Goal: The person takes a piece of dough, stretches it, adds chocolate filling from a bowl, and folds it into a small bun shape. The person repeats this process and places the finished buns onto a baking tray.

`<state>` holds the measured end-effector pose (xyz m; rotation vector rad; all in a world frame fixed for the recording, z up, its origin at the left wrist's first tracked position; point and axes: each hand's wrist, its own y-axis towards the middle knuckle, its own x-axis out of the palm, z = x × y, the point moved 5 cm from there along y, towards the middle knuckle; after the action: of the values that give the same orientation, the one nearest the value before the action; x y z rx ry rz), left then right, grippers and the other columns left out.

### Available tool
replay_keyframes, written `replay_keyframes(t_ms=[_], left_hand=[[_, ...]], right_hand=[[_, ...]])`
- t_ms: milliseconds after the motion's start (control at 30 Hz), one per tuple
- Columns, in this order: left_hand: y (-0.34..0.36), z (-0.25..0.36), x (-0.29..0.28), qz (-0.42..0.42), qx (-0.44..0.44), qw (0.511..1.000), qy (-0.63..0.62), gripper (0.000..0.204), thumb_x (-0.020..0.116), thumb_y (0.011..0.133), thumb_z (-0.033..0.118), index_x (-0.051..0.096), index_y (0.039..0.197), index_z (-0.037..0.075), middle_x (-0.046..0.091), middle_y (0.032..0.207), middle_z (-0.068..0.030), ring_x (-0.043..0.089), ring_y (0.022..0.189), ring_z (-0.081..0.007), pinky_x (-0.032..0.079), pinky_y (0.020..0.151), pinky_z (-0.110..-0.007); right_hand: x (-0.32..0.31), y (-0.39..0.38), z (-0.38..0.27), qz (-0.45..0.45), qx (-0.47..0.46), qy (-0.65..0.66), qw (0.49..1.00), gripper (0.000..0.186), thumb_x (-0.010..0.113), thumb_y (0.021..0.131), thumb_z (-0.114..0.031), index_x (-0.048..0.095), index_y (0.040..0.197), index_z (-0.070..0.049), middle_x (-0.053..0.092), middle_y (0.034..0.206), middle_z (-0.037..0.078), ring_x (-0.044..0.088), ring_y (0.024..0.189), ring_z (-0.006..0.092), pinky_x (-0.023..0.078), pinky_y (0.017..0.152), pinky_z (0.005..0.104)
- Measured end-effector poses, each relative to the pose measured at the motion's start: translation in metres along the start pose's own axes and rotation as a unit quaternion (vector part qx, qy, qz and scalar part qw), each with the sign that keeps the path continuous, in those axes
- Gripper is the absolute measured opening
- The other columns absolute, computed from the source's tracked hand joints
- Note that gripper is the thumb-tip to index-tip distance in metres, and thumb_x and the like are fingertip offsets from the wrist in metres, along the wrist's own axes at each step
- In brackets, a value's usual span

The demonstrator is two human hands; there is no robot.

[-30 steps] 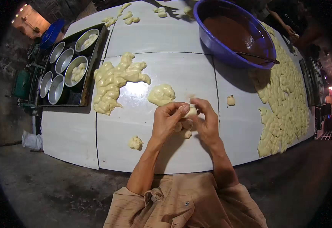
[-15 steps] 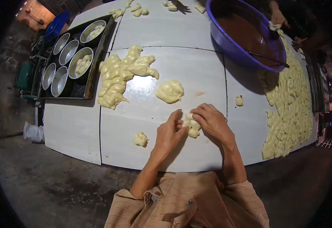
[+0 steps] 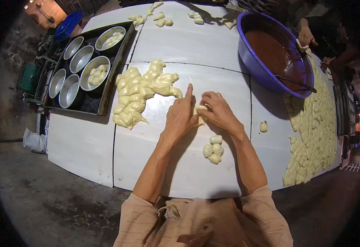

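The soft dough piece (image 3: 200,122) lies on the pale surface (image 3: 151,164), between the left hand (image 3: 180,115) and the right hand (image 3: 218,112), partly covered. The right grip curls onto it with fingertips touching; the left has its index finger stretched forward, thumb against the dough. Neither shows clearly whether it is closed. The dough looks light, pliable and probably tacky, likely to stretch or dent; thumb and fingertips best cradle its thick middle, lightly. The dough cluster (image 3: 213,150) sits nearer the body.
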<state>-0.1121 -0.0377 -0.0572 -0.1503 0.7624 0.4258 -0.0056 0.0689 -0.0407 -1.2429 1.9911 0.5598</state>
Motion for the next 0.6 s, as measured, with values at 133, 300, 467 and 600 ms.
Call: replay_keyframes(t_ms=[133,300,467,600], left_hand=[[-0.006,-0.011,0.000,0.015,0.034,0.999,-0.016,0.074,0.069,0.074,0.009,0.044,0.143,0.002,0.066,0.095,-0.0129,0.061,0.090,-0.0343,0.048,0.077,-0.047],[-0.006,-0.005,0.011,-0.024,0.039,0.999,-0.003,0.059,0.069,0.075,0.014,0.057,0.132,0.010,0.064,0.112,-0.0115,0.057,0.106,-0.0304,0.041,0.091,-0.044],[-0.011,0.013,0.018,0.018,0.088,0.994,0.058,0.064,0.075,0.075,0.023,0.053,0.134,0.011,0.051,0.134,-0.0099,0.045,0.126,-0.0300,0.028,0.103,-0.055],[-0.009,0.022,0.019,0.037,0.097,0.993,0.059,0.058,0.076,0.078,0.023,0.054,0.130,0.010,0.058,0.120,-0.0086,0.050,0.120,-0.0281,0.026,0.103,-0.056]], right_hand=[[0.010,-0.012,0.035,-0.007,0.150,0.428,0.891,0.015,0.056,0.085,-0.006,0.052,0.100,-0.004,0.062,0.096,0.010,0.061,0.088,0.0170,0.052,0.078,0.0311],[-0.002,-0.024,0.032,0.038,0.212,0.530,0.820,0.030,0.050,0.090,-0.008,0.048,0.120,-0.006,0.057,0.087,0.004,0.061,0.076,0.0137,0.053,0.076,0.0293],[-0.002,-0.017,0.015,-0.024,0.138,0.250,0.958,0.036,0.069,0.084,-0.020,0.060,0.110,0.003,0.062,0.102,0.014,0.063,0.088,0.0219,0.052,0.078,0.0343],[-0.013,-0.021,0.017,-0.071,0.151,0.178,0.970,0.036,0.069,0.078,-0.021,0.061,0.106,0.001,0.066,0.091,0.014,0.063,0.082,0.0214,0.051,0.075,0.0381]])
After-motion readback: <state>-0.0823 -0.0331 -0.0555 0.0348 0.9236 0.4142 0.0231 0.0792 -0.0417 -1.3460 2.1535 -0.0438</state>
